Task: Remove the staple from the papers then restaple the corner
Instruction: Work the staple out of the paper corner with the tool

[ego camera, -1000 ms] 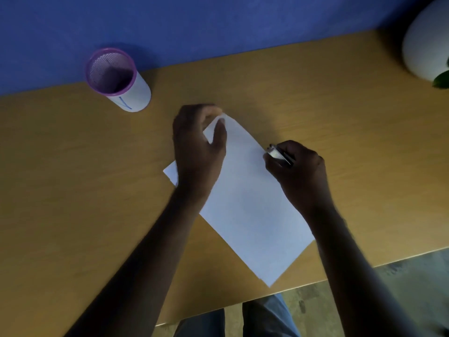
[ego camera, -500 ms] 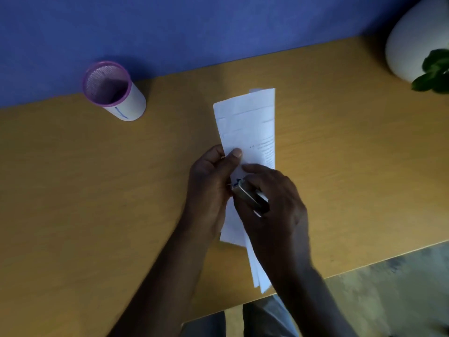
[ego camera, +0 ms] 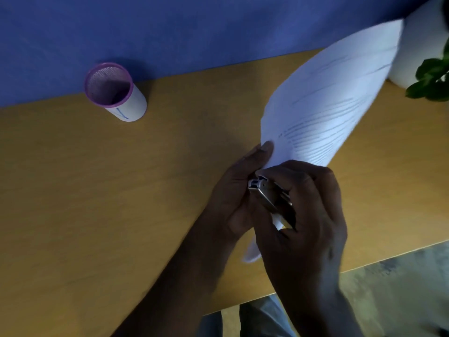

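We work over the wooden bench, which also carries a purple-rimmed mesh pen cup at far left and a white plant pot with green leaves at far right. The papers are lifted off the bench and fan up and away toward the right, printed side up, blurred at the far end. The left hand pinches the near corner of the papers, thumb on top. The right hand is wrapped around a small metal stapler, its grip clamped on the body, with the nose at the held corner. We cannot tell whether a staple is in the corner; it is hidden between the hands.

We judge the step to be work at the corner with the tool. To do it well, we keep the sheets aligned under the thumb, seat the nose fully over the corner, and press squarely while the left hand resists any twist.
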